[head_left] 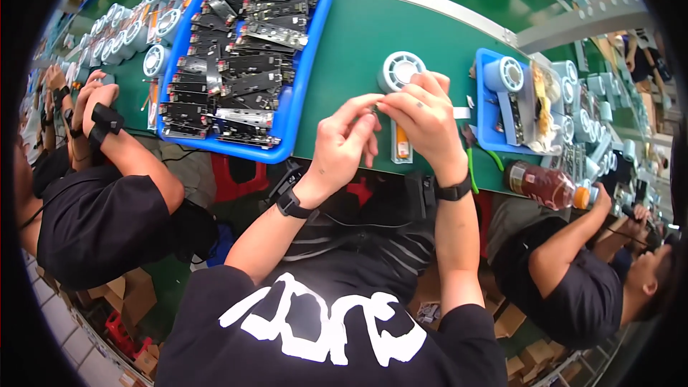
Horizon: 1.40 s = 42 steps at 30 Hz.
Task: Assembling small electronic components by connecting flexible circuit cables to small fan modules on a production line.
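Note:
My left hand (345, 142) and my right hand (424, 120) meet above the bench, fingertips pinched together. Whatever small thing sits between the fingertips is too small to make out. Just beyond and partly under my right hand lies a pale blue handheld fan (400, 66) with a round slotted head. Its body shows below my fingers, with an orange cylindrical battery (401, 145) in it; the middle is hidden by my right hand. Right of that hand, green-handled pliers (471, 159) lie at the bench edge, near a small white piece (461, 112).
Left stands a blue tray (304, 86) heaped with black circuit-board parts. A smaller blue tray (489, 140) with a fan and parts is at right, beside a reddish drink bottle (539, 184). Many fans line the green bench (347, 50). Co-workers sit on both sides.

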Each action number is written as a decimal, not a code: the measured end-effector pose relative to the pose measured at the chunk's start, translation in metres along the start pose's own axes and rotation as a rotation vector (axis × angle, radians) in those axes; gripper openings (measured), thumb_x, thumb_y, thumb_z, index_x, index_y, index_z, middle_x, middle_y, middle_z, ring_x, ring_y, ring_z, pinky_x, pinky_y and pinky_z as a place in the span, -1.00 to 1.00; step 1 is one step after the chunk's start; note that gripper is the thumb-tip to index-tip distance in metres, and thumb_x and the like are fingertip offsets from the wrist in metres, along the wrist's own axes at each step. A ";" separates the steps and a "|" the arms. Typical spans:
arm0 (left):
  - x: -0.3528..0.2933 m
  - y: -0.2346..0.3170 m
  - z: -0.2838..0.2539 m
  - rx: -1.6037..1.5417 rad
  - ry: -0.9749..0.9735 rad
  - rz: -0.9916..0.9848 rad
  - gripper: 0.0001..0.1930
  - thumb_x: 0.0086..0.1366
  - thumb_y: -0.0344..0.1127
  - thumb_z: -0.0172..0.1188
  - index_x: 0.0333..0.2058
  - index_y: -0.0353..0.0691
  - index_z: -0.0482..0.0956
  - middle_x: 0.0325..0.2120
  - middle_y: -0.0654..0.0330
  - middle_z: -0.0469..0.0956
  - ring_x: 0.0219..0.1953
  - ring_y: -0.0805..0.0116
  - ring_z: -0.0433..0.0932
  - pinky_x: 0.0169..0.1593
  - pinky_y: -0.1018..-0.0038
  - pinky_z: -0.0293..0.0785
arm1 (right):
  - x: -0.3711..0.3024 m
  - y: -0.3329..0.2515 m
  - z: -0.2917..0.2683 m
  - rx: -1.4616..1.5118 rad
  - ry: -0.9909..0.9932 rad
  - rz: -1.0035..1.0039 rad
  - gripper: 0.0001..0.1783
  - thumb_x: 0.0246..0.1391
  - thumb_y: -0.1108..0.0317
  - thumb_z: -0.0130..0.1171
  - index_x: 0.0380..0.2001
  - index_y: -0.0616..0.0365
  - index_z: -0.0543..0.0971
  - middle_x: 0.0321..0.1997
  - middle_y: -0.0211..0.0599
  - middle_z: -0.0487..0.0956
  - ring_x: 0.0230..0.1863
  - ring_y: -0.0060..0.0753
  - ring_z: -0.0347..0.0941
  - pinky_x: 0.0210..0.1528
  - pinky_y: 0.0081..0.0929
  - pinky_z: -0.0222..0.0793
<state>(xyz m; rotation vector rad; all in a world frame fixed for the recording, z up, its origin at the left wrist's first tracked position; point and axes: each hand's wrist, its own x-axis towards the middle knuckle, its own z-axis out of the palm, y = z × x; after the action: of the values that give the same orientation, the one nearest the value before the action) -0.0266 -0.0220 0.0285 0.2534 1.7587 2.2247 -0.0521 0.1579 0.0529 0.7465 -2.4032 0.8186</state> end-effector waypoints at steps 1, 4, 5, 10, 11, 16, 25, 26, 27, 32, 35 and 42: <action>0.001 -0.001 0.002 -0.012 -0.011 0.000 -0.68 0.48 -0.47 -0.05 0.16 -0.29 0.46 -0.32 0.18 0.50 -0.54 0.53 0.50 -0.58 0.61 0.38 | 0.000 0.000 -0.002 0.014 0.001 -0.004 -0.81 -0.14 0.43 0.43 -0.39 0.10 0.66 -0.43 -0.41 0.58 -0.30 -0.28 0.44 -0.10 -0.30 0.28; 0.004 -0.001 0.002 -0.168 0.135 -0.049 -0.70 0.48 -0.44 -0.04 0.12 -0.34 0.46 -0.30 0.18 0.50 -0.41 0.49 0.54 -0.43 0.57 0.48 | -0.007 -0.019 -0.015 -0.111 0.214 0.101 -0.77 -0.10 0.47 0.41 -0.30 0.12 0.66 -0.36 -0.36 0.60 -0.30 -0.29 0.46 -0.16 -0.31 0.33; 0.004 0.000 0.001 -0.170 0.131 -0.048 -0.70 0.48 -0.44 -0.04 0.12 -0.34 0.46 -0.30 0.18 0.50 -0.41 0.49 0.54 -0.43 0.57 0.48 | -0.011 -0.029 -0.017 -0.164 0.324 0.151 -0.74 -0.09 0.50 0.40 -0.25 0.14 0.66 -0.33 -0.33 0.60 -0.30 -0.29 0.47 -0.19 -0.32 0.36; -0.004 0.007 0.009 -0.383 0.097 -0.137 -0.73 0.46 -0.44 -0.02 0.04 -0.41 0.51 -0.23 0.12 0.60 -0.26 0.48 0.61 -0.24 0.54 0.55 | -0.028 -0.105 -0.010 0.217 0.158 0.622 -0.47 -0.05 0.54 0.37 0.06 0.16 0.55 -0.21 -0.21 0.61 -0.32 -0.30 0.50 -0.33 -0.39 0.48; -0.006 0.009 0.013 -0.332 0.120 -0.126 -0.74 0.45 -0.45 -0.02 0.02 -0.42 0.52 -0.20 0.11 0.61 -0.23 0.46 0.62 -0.21 0.54 0.56 | -0.028 -0.111 -0.004 0.179 0.157 0.650 -0.44 -0.06 0.54 0.37 0.09 0.15 0.52 -0.21 -0.19 0.62 -0.32 -0.29 0.51 -0.32 -0.38 0.49; -0.013 0.007 0.008 -0.211 -0.028 -0.090 -0.77 0.43 -0.47 0.02 -0.02 -0.38 0.56 -0.13 0.11 0.63 -0.13 0.42 0.61 -0.05 0.52 0.55 | -0.039 -0.107 0.006 -0.049 0.225 0.636 -0.35 -0.06 0.54 0.36 0.17 0.16 0.43 -0.18 -0.11 0.63 -0.33 -0.27 0.58 -0.29 -0.35 0.53; 0.004 0.021 0.032 0.631 0.018 0.252 -0.72 0.17 -0.57 0.27 -0.11 -0.25 0.65 -0.39 0.21 0.57 -0.40 0.37 0.59 -0.25 0.42 0.52 | -0.007 -0.056 -0.055 0.051 0.033 0.723 -0.45 0.00 0.53 0.22 0.13 0.21 0.43 -0.28 -0.08 0.64 -0.51 -0.28 0.57 -0.40 -0.36 0.48; 0.009 0.019 0.036 0.681 0.018 0.314 -0.73 0.16 -0.55 0.28 -0.13 -0.23 0.65 -0.40 0.19 0.55 -0.38 0.30 0.58 -0.26 0.38 0.52 | 0.000 -0.051 -0.059 0.065 -0.042 0.717 -0.45 0.01 0.52 0.21 0.13 0.21 0.44 -0.29 -0.08 0.64 -0.53 -0.29 0.55 -0.41 -0.37 0.46; 0.012 0.017 0.039 0.731 0.019 0.377 -0.74 0.15 -0.52 0.29 -0.15 -0.20 0.66 -0.42 0.17 0.53 -0.36 0.22 0.57 -0.27 0.33 0.52 | 0.003 -0.048 -0.063 0.080 -0.117 0.710 -0.46 0.02 0.50 0.21 0.13 0.20 0.44 -0.30 -0.09 0.64 -0.56 -0.30 0.54 -0.42 -0.37 0.45; 0.018 0.008 0.027 0.879 -0.099 0.518 -0.69 0.13 -0.46 0.31 -0.10 -0.19 0.62 -0.38 0.12 0.52 -0.33 0.11 0.54 -0.24 0.24 0.53 | 0.011 -0.045 -0.072 0.026 -0.196 0.696 -0.47 0.02 0.48 0.21 0.13 0.19 0.46 -0.29 -0.08 0.64 -0.54 -0.31 0.52 -0.43 -0.35 0.43; 0.001 0.048 0.022 0.922 -0.120 0.459 -0.59 0.11 -0.47 0.36 -0.01 -0.25 0.58 -0.38 0.08 0.53 -0.32 0.06 0.56 -0.23 0.22 0.51 | 0.008 -0.036 -0.073 0.032 -0.240 0.674 -0.45 0.00 0.51 0.21 0.14 0.19 0.46 -0.32 -0.10 0.63 -0.46 -0.30 0.55 -0.37 -0.39 0.45; 0.097 0.188 -0.042 1.187 -0.276 0.307 -0.59 0.15 -0.29 0.34 -0.02 -0.28 0.58 -0.26 0.03 0.62 -0.25 0.18 0.62 -0.17 0.37 0.54 | -0.020 -0.050 -0.086 0.168 -0.118 0.803 -0.40 0.00 0.45 0.25 0.18 0.10 0.45 -0.26 0.02 0.62 -0.26 0.04 0.57 -0.20 -0.16 0.46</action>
<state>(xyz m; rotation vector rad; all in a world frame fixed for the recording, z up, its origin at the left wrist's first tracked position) -0.1536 -0.0675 0.1963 1.0440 2.7364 0.9067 0.0172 0.1880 0.1208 -0.1726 -2.7738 1.3101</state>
